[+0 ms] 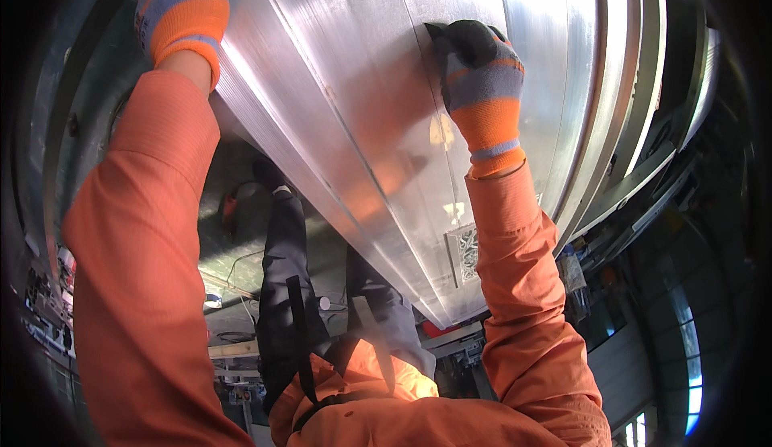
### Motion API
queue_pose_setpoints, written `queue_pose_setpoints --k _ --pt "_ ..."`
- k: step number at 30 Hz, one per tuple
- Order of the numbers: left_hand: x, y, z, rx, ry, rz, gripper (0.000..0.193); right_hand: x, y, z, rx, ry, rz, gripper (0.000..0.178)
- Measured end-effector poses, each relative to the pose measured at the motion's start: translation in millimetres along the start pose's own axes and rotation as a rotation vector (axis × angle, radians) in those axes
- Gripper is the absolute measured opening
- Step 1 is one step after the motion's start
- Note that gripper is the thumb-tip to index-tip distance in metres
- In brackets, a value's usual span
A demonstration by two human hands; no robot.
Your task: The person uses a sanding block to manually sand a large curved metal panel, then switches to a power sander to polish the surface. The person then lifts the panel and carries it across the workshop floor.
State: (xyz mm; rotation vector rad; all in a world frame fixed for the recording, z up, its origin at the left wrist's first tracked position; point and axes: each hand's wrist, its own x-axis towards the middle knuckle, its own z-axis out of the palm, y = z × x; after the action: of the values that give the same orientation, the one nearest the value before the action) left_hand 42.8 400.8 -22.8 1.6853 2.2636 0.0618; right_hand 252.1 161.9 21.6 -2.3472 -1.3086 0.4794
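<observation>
Along the left edge of the metal panel (346,53), near where it is leaving the view at the top, the left hand (178,13) is resting, gloved, its fingers partly out of sight, so whether they are closing round that edge I cannot tell. The panel is lying before the person, its near corner pointing down toward the legs. The step in hand seems to be working on or checking the panel's face while steadying its edge; the next move is probably calling for firm left-hand support and even right-hand contact. Well in from that edge, the right hand (485,69) is curling its dark-coated fingers narrowly against the face, a dark tip pointing left; whether it is holding anything, I cannot tell. Both arms are reaching forward, the left one bending outward at the elbow. Near the panel's near corner, beside the right sleeve (515,262), a patterned patch (464,256) is showing.
</observation>
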Motion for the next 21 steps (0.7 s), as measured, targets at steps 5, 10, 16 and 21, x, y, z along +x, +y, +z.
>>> queue_pose_setpoints --k 5,10,16,21 --pt "1.0 -1.5 0.6 0.003 0.004 -0.001 0.097 -0.9 1.9 -0.4 -0.011 -0.018 -0.001 0.008" --pt "2.6 2.2 4.9 -0.009 -0.004 0.006 0.097 -3.8 1.3 -0.5 -0.008 -0.021 0.032 0.01" --pt "2.3 -0.9 -4.8 -0.02 0.004 -0.005 0.096 -2.2 3.2 -2.1 -0.029 -0.022 -0.049 0.01" --pt "4.1 -3.9 -6.6 -0.022 0.009 -0.01 0.096 -2.6 6.6 -6.1 0.011 -0.067 -0.066 0.01"
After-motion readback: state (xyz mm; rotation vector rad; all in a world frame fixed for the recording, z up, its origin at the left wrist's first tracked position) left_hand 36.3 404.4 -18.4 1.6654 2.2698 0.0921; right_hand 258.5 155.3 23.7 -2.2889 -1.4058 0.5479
